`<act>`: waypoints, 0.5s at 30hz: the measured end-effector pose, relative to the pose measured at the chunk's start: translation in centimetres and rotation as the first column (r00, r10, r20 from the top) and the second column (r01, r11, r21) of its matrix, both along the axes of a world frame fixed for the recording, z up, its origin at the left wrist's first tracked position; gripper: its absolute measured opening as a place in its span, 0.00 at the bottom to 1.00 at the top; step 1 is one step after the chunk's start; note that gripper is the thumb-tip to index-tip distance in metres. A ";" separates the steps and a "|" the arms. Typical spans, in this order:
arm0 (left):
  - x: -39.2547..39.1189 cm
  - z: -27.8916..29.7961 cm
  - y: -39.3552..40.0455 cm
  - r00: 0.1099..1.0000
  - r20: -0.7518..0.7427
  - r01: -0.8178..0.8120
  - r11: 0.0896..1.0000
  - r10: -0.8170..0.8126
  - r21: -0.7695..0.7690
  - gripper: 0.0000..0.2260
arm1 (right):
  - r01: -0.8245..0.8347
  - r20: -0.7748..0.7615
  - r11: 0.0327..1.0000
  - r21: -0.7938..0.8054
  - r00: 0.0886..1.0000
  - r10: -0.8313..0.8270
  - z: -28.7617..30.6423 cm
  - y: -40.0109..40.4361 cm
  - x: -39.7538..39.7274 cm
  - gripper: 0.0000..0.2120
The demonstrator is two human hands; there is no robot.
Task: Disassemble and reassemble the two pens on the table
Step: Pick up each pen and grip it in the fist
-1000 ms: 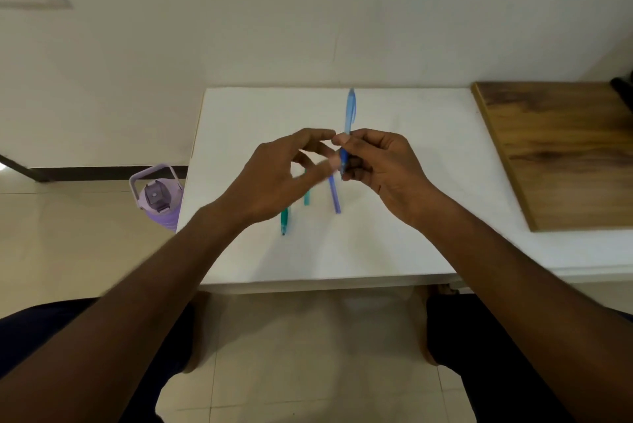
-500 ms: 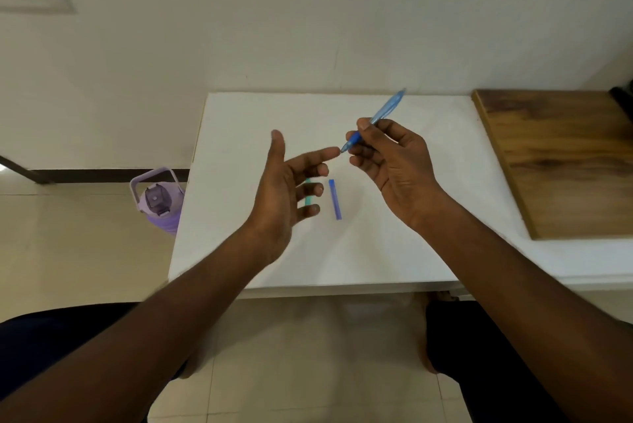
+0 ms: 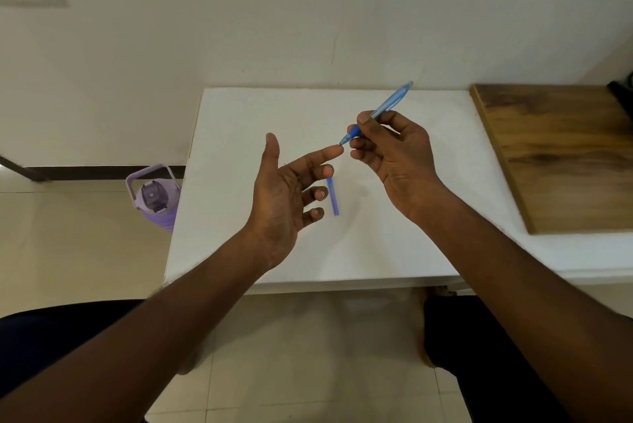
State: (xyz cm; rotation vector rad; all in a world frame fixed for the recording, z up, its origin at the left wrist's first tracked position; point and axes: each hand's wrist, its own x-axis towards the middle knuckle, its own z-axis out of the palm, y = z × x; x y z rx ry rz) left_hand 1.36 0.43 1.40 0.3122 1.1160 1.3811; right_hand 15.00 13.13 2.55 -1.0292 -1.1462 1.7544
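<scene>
My right hand (image 3: 390, 152) grips a blue pen (image 3: 390, 104) above the white table (image 3: 394, 244), its back end slanting up to the right and its tip pointing down-left. The tip touches the index fingertip of my left hand (image 3: 284, 190), which is held palm-up with fingers spread and nothing in it. A short blue pen part (image 3: 333, 197) lies flat on the table just right of my left fingers. A sliver of a teal pen piece (image 3: 307, 189) shows between those fingers; the rest is hidden under the hand.
A wooden board (image 3: 561, 155) lies on the right side of the surface. A purple water bottle (image 3: 156, 198) stands on the floor left of the table. A wall runs behind the table, and my knees sit below its front edge.
My hands came apart: the left hand let go and opened palm-up, the right hand swung the blue pen from upright to a slant. In the last half second little has moved.
</scene>
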 end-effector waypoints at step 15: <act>-7.1 -3.1 -2.0 -0.027 -0.842 -0.064 0.842 -0.538 -0.536 0.19 | -0.441 0.895 0.889 0.121 0.436 0.094 -4.7 1.2 1.9 0.16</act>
